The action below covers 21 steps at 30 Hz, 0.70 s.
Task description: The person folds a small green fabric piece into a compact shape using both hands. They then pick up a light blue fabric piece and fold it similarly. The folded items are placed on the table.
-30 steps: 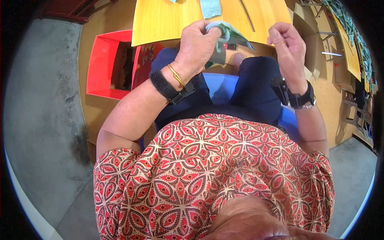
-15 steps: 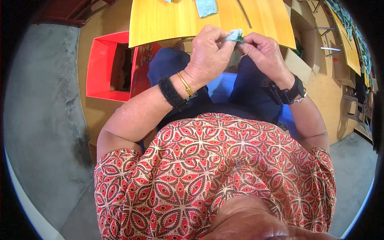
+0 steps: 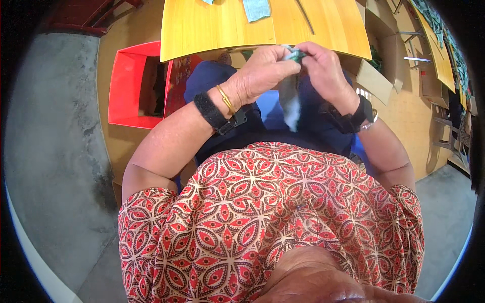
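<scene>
Close together at the table's near edge, both hands grip a narrow blue-green cloth piece [image 3: 290,103], sock-like in shape. Its lower part hangs down between my knees and ends in a paler, blurred tip. My left hand [image 3: 268,70] pinches the bunched upper end from the left, thumb against fingers. At the same end my right hand [image 3: 327,70] is closed from the other side, its fingertips partly hidden. On the yellow wooden table [image 3: 217,30] beyond lies a light blue cloth piece [image 3: 257,9], with the corner of another beside it.
A thin dark rod-like item [image 3: 305,17] lies on the table. Left of my knees stands an open red box [image 3: 121,86]. Cardboard boxes [image 3: 375,81] are at the right, and a second table [image 3: 439,55] farther right bears heaped blue-green cloth.
The cloth piece was bunched up small between my fingers; now a long part of it hangs down. My hands have drawn nearer each other, and the right has moved slightly left.
</scene>
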### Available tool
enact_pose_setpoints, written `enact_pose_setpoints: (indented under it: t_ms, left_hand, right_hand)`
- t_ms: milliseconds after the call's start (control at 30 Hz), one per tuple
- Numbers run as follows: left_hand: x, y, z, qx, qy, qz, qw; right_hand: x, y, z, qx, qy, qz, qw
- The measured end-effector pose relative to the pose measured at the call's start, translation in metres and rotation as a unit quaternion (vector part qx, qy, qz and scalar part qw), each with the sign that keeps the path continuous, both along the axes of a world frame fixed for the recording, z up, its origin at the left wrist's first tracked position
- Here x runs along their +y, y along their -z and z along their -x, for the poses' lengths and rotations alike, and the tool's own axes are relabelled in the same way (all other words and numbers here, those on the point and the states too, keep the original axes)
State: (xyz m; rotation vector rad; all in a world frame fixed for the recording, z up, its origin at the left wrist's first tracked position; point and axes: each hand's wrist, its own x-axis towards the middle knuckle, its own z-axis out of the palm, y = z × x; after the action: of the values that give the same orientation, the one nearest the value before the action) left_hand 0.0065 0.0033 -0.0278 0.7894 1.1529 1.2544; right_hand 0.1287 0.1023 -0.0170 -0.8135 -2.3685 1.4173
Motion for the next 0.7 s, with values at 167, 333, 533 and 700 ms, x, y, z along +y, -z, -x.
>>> enact_pose_setpoints:
  t_ms: [167, 333, 533, 700]
  left_hand:
    - [0.001, 0.005, -0.001, 0.071, -0.105, -0.001, 0.992]
    - [0.002, 0.007, 0.0, 0.235, -0.148, -0.035, 0.96]
    - [0.003, 0.016, 0.002, 0.293, -0.166, -0.012, 0.941]
    - [0.003, 0.014, 0.005, 0.276, -0.155, -0.029, 0.948]
  right_hand:
    - [-0.001, 0.008, 0.002, 0.141, 0.036, 0.325, 0.934]
    - [0.001, 0.011, -0.002, 0.17, 0.039, 0.434, 0.884]
    - [0.001, 0.014, -0.007, 0.181, -0.029, 0.511, 0.84]
    - [-0.002, 0.008, -0.005, 0.171, -0.072, 0.52, 0.834]
